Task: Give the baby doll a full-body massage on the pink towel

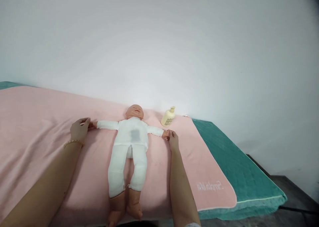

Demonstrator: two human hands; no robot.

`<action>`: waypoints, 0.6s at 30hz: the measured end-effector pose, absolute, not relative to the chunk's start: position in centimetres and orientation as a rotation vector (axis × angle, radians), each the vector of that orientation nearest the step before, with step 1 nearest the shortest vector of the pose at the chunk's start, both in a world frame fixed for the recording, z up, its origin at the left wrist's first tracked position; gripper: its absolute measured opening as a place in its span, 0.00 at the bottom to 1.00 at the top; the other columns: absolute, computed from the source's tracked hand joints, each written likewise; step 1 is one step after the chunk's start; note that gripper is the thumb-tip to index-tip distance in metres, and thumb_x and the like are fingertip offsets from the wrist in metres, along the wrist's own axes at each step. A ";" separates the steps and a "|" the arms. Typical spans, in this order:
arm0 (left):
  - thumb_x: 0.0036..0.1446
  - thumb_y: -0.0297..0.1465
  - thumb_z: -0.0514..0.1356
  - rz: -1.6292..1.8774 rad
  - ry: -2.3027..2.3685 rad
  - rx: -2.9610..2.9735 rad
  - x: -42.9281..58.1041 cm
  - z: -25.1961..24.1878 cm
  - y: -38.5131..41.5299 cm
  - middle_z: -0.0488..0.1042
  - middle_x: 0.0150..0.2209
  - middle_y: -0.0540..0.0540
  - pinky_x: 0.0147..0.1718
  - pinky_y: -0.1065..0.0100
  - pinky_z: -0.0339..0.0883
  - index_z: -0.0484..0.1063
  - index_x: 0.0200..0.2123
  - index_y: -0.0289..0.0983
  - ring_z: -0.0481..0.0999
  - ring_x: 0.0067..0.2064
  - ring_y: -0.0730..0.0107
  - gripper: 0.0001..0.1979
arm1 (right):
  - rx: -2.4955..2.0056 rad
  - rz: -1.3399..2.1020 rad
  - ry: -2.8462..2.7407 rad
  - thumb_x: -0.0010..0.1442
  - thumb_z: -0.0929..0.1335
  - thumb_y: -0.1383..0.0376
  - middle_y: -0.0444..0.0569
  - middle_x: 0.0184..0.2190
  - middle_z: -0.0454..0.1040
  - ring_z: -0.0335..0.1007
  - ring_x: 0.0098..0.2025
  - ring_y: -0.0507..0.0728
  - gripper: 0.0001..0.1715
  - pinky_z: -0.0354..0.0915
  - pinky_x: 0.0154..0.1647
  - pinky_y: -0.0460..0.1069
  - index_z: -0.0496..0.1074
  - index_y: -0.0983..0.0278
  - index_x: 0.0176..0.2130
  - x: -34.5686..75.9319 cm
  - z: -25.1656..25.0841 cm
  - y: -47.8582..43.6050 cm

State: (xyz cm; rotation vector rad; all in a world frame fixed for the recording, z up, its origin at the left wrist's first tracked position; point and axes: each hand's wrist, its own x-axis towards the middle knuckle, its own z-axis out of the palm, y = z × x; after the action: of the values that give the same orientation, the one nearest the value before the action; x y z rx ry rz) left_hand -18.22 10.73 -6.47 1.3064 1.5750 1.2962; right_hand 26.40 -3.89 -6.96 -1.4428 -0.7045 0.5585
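A baby doll (132, 131) with a white cloth body lies on its back on the pink blanket (159, 174), arms stretched out to both sides. My left hand (79, 129) has its fingers closed on the doll's hand at the left. At the other side, my right hand (173, 140) pinches the doll's other hand. A grey square patch shows on the doll's chest. Its bare feet point toward me at the blanket's front edge.
A pale yellow pump bottle (168, 116) stands tilted in view near the wall, just beyond my right hand. The green mattress (224, 154) shows at the right, its edge above a dark floor (294, 217). A white wall (159, 47) rises behind.
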 end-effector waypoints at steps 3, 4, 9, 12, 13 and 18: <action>0.57 0.38 0.58 1.310 1.815 1.417 -18.2 -5.6 9.7 0.72 0.48 0.31 0.55 0.42 0.56 0.73 0.45 0.29 0.66 0.55 0.39 0.19 | -1.433 0.552 -0.711 0.51 0.71 0.48 0.47 0.27 0.76 0.69 0.24 0.53 0.24 0.64 0.22 0.46 0.74 0.66 0.36 26.4 -7.2 -3.9; 0.58 0.37 0.56 1.321 1.853 1.464 -18.2 -5.3 9.3 0.71 0.49 0.29 0.57 0.41 0.54 0.74 0.45 0.29 0.64 0.57 0.38 0.18 | -1.429 0.552 -0.713 0.51 0.71 0.48 0.47 0.27 0.76 0.69 0.24 0.52 0.24 0.64 0.22 0.46 0.74 0.66 0.36 26.5 -7.2 -3.9; 0.59 0.38 0.52 1.369 1.824 1.733 -17.1 -4.3 6.3 0.73 0.47 0.32 0.60 0.46 0.54 0.74 0.42 0.32 0.65 0.58 0.43 0.18 | -1.412 0.557 -0.677 0.52 0.70 0.48 0.46 0.27 0.76 0.68 0.22 0.52 0.23 0.65 0.21 0.47 0.73 0.64 0.36 26.7 -7.5 -3.6; 0.59 0.43 0.50 1.394 1.719 1.851 -16.4 -4.4 2.9 0.73 0.49 0.34 0.53 0.50 0.65 0.74 0.42 0.36 0.70 0.53 0.45 0.20 | -1.396 0.561 -0.628 0.54 0.68 0.47 0.47 0.30 0.76 0.71 0.24 0.52 0.23 0.68 0.24 0.48 0.72 0.63 0.39 26.9 -7.6 -3.4; 0.58 0.45 0.51 1.396 1.691 1.877 -16.3 -4.6 1.5 0.73 0.49 0.34 0.52 0.50 0.66 0.74 0.41 0.37 0.71 0.51 0.45 0.21 | -1.392 0.564 -0.612 0.55 0.67 0.47 0.47 0.30 0.76 0.71 0.24 0.52 0.23 0.69 0.25 0.48 0.72 0.62 0.40 27.0 -7.6 -3.3; 0.59 0.45 0.53 1.388 1.465 1.992 -16.9 -6.8 -6.2 0.75 0.48 0.42 0.51 0.52 0.69 0.75 0.40 0.47 0.75 0.50 0.48 0.15 | -1.419 0.564 -0.572 0.58 0.65 0.49 0.46 0.31 0.77 0.70 0.20 0.51 0.20 0.71 0.25 0.49 0.70 0.61 0.41 27.1 -7.6 -3.1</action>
State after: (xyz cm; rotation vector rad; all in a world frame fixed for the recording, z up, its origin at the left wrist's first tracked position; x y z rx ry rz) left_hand -16.89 -6.18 -6.79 1.9916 1.4650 1.3884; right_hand 27.07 -3.11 -7.60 -1.4191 -0.5717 0.5645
